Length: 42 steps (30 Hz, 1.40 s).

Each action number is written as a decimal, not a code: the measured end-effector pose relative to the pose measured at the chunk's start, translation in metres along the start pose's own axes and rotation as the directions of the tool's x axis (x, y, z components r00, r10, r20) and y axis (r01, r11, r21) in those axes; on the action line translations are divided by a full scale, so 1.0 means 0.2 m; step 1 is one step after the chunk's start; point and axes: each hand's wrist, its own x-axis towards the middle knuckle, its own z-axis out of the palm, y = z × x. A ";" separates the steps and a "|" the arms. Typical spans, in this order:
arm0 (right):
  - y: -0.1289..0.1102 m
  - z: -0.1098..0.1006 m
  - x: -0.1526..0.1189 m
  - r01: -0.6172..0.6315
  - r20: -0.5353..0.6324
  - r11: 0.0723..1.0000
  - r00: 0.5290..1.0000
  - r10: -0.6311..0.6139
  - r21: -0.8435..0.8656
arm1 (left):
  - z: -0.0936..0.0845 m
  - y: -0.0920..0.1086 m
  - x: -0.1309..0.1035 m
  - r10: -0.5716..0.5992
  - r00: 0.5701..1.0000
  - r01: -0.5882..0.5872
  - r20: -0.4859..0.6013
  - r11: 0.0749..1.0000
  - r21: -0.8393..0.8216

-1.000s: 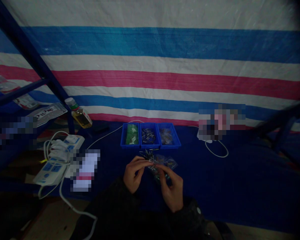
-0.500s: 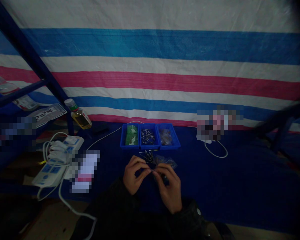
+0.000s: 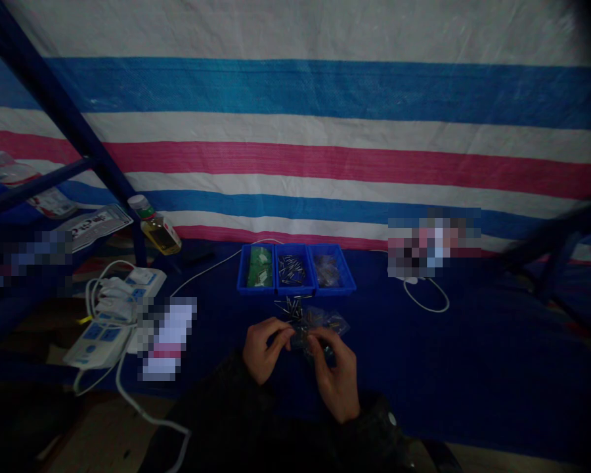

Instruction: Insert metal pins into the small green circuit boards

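While both hands sit low at the front of the worktop (image 3: 423,368), they've dropped a bit toward the body vs a sec ago: 1 s back they were up by the loose pins, fingertips meeting higher; now they're nearer the sleeves. Left hand (image 3: 263,348) has thumb + forefinger pinched together on sth tiny, too dark/small to name. Right hand (image 3: 337,378) has its grip closed on a small clear plastic bag (image 3: 308,335), fingers curled over it. Fingertips of both nearly touch over the bag, so it looks like fine work w/ a small part at the bag mouth, but I can't tell if a part goes in or comes out. More clear bags (image 3: 332,322) lie just behind the hands, and a loose heap of metal pins (image 3: 290,305) rests on the blue cloth between hands and trays. These haven't shifted.

Around: three blue trays (image 3: 295,289) side by side behind the pins. Left one has green pieces, middle has pins, right has brownish bits, unclear. White cable (image 3: 426,299) loops to the right of the trays, well apart from the hands. Left side: white power strips (image 3: 113,309) w/ cords, near the worktop edge. Tilted bottle of yellow liquid (image 3: 155,226) at the back left beside the blue frame post (image 3: 79,141). Striped tarp (image 3: 325,131) behind it all.

Nothing between hands and trays bar the pin heap, which could scatter if brushed. Light is poor.
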 end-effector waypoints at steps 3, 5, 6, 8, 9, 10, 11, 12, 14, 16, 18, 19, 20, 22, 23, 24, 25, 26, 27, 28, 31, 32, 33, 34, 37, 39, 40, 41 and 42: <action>-0.02 -0.02 0.02 0.010 -0.026 1.000 1.000 -0.010 -0.009 | 0.00 0.00 0.01 -0.027 0.999 0.026 -0.044 0.999 -0.023; -0.03 -0.04 0.02 -0.017 -0.057 1.000 0.998 0.017 -0.001 | 0.00 -0.01 0.01 -0.045 0.997 0.044 -0.060 0.999 -0.030; -0.03 -0.04 0.03 -0.037 -0.068 0.999 0.997 0.037 0.003 | 0.00 -0.01 0.00 -0.052 0.997 0.050 -0.061 0.998 -0.031; -0.03 -0.05 0.02 -0.071 -0.083 0.997 0.994 0.072 0.022 | -0.01 -0.02 0.00 -0.064 0.996 0.062 -0.060 0.997 -0.035; -0.03 -0.05 0.02 -0.082 -0.091 0.996 0.992 0.085 0.035 | -0.01 -0.02 0.00 -0.067 0.996 0.065 -0.059 0.997 -0.037; -0.03 -0.06 0.01 -0.089 -0.104 0.995 0.990 0.094 0.048 | -0.01 -0.03 -0.01 -0.070 0.996 0.067 -0.058 0.997 -0.039; -0.02 -0.06 0.00 -0.094 -0.124 0.994 0.987 0.101 0.062 | -0.01 -0.03 -0.01 -0.070 0.996 0.068 -0.057 0.997 -0.040; -0.02 -0.07 0.00 -0.097 -0.149 0.992 0.983 0.108 0.076 | -0.01 -0.03 -0.01 -0.070 0.996 0.067 -0.055 0.997 -0.042; -0.01 -0.08 -0.01 -0.113 -0.203 0.988 0.970 0.133 0.108 | -0.01 -0.03 -0.01 -0.067 0.997 0.065 -0.050 0.997 -0.046; 0.00 -0.08 -0.01 -0.138 -0.249 0.981 0.954 0.170 0.139 | -0.01 -0.03 -0.01 -0.063 0.997 0.060 -0.047 0.997 -0.049; -0.01 -0.08 0.00 -0.163 -0.271 0.975 0.942 0.199 0.150 | -0.01 -0.02 -0.01 -0.058 0.997 0.056 -0.048 0.997 -0.048; -0.02 -0.08 0.01 -0.179 -0.262 0.973 0.941 0.213 0.146 | -0.01 -0.02 0.00 -0.057 0.997 0.055 -0.051 0.997 -0.048; -0.02 -0.07 0.02 -0.198 -0.238 0.970 0.944 0.227 0.140 | -0.01 -0.02 0.00 -0.057 0.997 0.054 -0.054 0.997 -0.047; -0.03 -0.06 0.04 -0.235 -0.158 0.963 0.954 0.254 0.129 | -0.01 -0.01 0.00 -0.056 0.997 0.053 -0.061 0.998 -0.043; -0.03 -0.05 0.05 -0.248 -0.119 0.960 0.958 0.263 0.129 | -0.01 0.00 0.00 -0.055 0.996 0.053 -0.063 0.998 -0.041; -0.02 -0.05 0.06 -0.253 -0.091 0.958 0.960 0.265 0.132 | -0.01 0.00 0.00 -0.055 0.996 0.053 -0.063 0.998 -0.038; -0.02 -0.04 0.06 -0.250 -0.076 0.958 0.962 0.262 0.140 | -0.01 0.00 0.00 -0.055 0.997 0.053 -0.061 0.998 -0.034; -0.01 -0.04 0.06 -0.243 -0.071 0.959 0.964 0.256 0.148 | -0.01 0.00 0.00 -0.054 0.997 0.052 -0.058 0.998 -0.029; 0.00 -0.04 0.06 -0.235 -0.071 0.960 0.966 0.248 0.154 | -0.01 0.00 0.00 -0.052 0.997 0.051 -0.059 0.998 -0.023; 0.00 -0.04 0.06 -0.228 -0.075 0.961 0.967 0.241 0.158 | -0.01 -0.01 0.00 -0.049 0.997 0.048 -0.066 0.999 -0.010; 0.00 -0.04 0.05 -0.214 -0.089 0.966 0.969 0.229 0.145 | -0.02 -0.03 0.00 -0.035 0.985 0.049 -0.167 0.995 0.082; 0.00 -0.04 0.05 -0.216 -0.092 0.967 0.969 0.229 0.134 | -0.02 -0.04 0.01 -0.027 0.977 0.057 -0.213 0.989 0.134; 0.00 -0.04 0.06 -0.221 -0.094 0.968 0.968 0.232 0.118 | -0.03 -0.06 0.01 -0.015 0.968 0.065 -0.249 0.979 0.194; -0.01 -0.05 0.06 -0.226 -0.095 0.969 0.967 0.236 0.100 | -0.03 -0.07 0.02 -0.001 0.964 0.071 -0.264 0.964 0.258; -0.02 -0.05 0.06 -0.232 -0.104 0.971 0.966 0.238 0.062 | -0.04 -0.11 0.04 0.030 0.984 0.051 -0.177 0.899 0.434; -0.01 -0.05 0.05 -0.230 -0.108 0.972 0.966 0.235 0.058 | -0.04 -0.13 0.05 0.025 0.996 0.021 -0.082 0.854 0.521; -0.01 -0.05 0.05 -0.228 -0.107 0.972 0.966 0.234 0.062 | -0.03 -0.13 0.05 0.019 0.999 0.009 -0.045 0.832 0.555; -0.01 -0.04 0.05 -0.228 -0.102 0.971 0.967 0.234 0.067 | -0.03 -0.14 0.05 0.014 1.000 -0.001 -0.018 0.813 0.583; -0.01 -0.04 0.05 -0.230 -0.094 0.971 0.967 0.236 0.070 | -0.02 -0.14 0.05 0.011 1.000 -0.008 -0.002 0.797 0.604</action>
